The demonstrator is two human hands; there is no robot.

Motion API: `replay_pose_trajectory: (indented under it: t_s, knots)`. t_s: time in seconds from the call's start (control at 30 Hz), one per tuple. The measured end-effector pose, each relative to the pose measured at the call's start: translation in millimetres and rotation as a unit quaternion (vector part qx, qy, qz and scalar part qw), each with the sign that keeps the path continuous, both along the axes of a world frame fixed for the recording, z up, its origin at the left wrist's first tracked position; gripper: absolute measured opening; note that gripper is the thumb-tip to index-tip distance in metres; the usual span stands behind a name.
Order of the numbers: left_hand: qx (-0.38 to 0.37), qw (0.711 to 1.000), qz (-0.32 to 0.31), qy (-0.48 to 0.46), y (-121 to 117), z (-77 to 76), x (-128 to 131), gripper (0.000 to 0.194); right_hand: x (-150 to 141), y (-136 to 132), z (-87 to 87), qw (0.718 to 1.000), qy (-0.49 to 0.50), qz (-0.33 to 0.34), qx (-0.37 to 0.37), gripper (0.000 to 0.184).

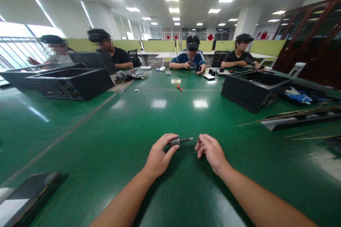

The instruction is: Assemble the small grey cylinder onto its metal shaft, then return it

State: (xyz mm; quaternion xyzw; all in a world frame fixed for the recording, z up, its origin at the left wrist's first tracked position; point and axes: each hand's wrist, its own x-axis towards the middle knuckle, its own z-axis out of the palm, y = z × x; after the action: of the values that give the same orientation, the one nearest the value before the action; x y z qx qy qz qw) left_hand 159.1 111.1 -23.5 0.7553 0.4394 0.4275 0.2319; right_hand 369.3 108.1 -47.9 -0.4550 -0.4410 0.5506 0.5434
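Observation:
Between the thumb and fingers of my left hand point(160, 154) is a short grey metal cylinder with a thin shaft point(186, 139). The shaft points right, toward my other hand, and ends in a lighter tip; I cannot make out exactly what the part is. My right hand point(211, 150) is just beyond that tip, apart from it, with thumb and forefinger pinched together. A small dark piece seems to show at those fingertips, too small to name. Both hands are held just above the green table point(128, 127).
An orange-handled screwdriver point(180, 88) lies farther up the table. Black computer cases stand at left point(71, 83) and right point(250, 94). Thin brass-coloured rods point(301, 113) rest over a metal channel at right. A dark flat panel point(32, 191) lies near left. Several people sit opposite.

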Motion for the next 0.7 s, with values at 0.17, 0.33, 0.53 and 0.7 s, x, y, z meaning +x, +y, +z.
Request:
replay_pose_trajectory:
  t_s: [0.17,0.33,0.53,0.7]
  knots:
    - [-0.174,0.948,0.071,-0.257,8.2,-3.2,2.2,0.030,5.0,7.3,-1.7,0.990,0.135,-0.039,-0.034,0.045]
    - [-0.314,0.810,0.122,-0.480,15.8,8.6,-6.9,0.021,5.5,10.6,-4.1,0.985,0.167,-0.029,-0.029,0.044]
    - [-0.283,0.823,0.155,-0.467,2.1,41.2,-39.0,0.032,4.8,14.3,-7.4,0.984,0.177,-0.022,-0.019,0.043]
    - [-0.222,0.912,0.308,-0.156,-41.8,51.2,-104.9,0.035,3.7,17.0,-9.7,0.982,0.186,-0.022,-0.013,0.044]
